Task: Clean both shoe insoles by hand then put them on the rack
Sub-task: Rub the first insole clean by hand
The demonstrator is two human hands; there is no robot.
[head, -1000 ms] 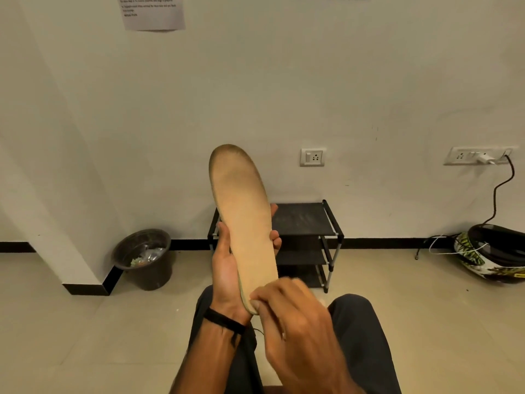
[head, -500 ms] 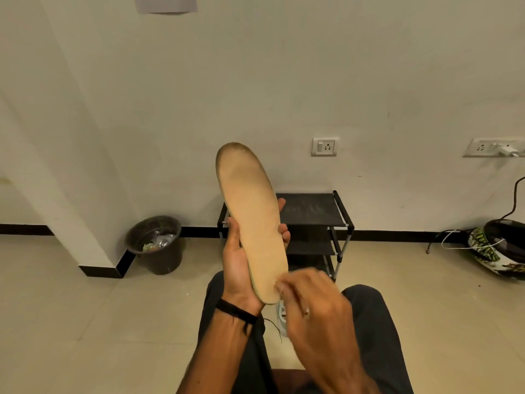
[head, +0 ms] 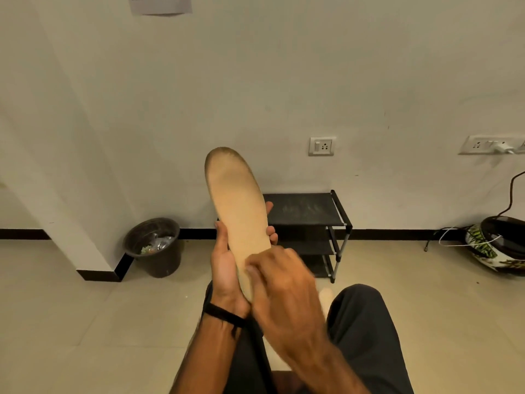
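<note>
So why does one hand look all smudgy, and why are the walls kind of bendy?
In the head view, the right hand is smeared by motion blur over the heel of the insole, while the left hand gripping it looks sharp; the wide-angle lens bows the wall edges and the black skirting; the light is dim and yellowish, with no strong glare.

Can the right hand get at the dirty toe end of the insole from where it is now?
Probably yes. The right hand rests low on the insole, and the darkened toe end above is bare; the left hand grips only the middle edges.
</note>
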